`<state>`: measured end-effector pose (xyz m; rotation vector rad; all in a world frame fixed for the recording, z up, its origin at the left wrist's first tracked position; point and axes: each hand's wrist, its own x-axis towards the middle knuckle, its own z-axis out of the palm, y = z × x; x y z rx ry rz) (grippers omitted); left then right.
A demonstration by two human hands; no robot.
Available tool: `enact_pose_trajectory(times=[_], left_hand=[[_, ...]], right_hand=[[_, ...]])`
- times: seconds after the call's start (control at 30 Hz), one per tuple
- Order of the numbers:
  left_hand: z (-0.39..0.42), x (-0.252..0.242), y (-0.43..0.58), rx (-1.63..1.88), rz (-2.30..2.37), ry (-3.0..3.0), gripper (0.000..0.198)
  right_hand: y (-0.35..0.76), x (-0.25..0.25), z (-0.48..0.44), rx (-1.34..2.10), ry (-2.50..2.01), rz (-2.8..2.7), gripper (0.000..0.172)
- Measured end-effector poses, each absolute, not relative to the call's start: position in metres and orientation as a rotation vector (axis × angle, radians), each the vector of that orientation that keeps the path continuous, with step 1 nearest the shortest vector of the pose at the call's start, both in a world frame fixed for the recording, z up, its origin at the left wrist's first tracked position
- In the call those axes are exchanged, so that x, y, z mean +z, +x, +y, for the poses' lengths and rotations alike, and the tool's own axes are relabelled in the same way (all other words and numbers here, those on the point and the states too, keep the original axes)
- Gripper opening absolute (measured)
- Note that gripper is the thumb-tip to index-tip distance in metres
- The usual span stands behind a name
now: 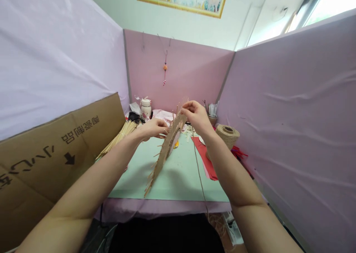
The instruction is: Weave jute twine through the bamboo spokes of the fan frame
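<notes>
Two forearms extended forward, left hand (152, 128) fingers closed on one woven disc (164, 154) held edge-on above one green mat (178, 178), right hand (196, 115) pinching its upper rim, one twine spool (228, 134) at right, one stick bundle (119, 138) and one cardboard sheet (55, 153) at left.
</notes>
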<state>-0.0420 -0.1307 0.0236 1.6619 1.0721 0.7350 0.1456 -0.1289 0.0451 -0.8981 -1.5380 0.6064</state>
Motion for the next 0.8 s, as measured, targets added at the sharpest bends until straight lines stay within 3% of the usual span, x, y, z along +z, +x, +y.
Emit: enact_pose_trajectory(times=[0.1,0.3,0.47,0.63,0.8], left_hand=[[-0.131,0.024,-0.041,0.730,1.072,1.658,0.013],[-0.131,0.025,-0.040,0.712,1.060,1.666,0.011],[-0.129,0.023,-0.039,0.721,1.056,1.650,0.012],[-0.132,0.024,-0.037,0.730,1.062,1.635,0.013],[-0.132,0.023,-0.037,0.718,1.063,1.669,0.011]], right_hand=[[0.150,0.046,-0.125,0.503,-0.902,-1.578,0.011],[0.139,0.065,-0.118,-0.027,-0.805,-1.814,0.016],[0.145,0.068,-0.104,-0.127,-0.848,-1.858,0.016],[0.158,0.041,-0.104,-0.265,-0.927,-1.709,0.007],[0.164,-0.001,-0.087,-0.202,-1.063,-1.826,0.016]])
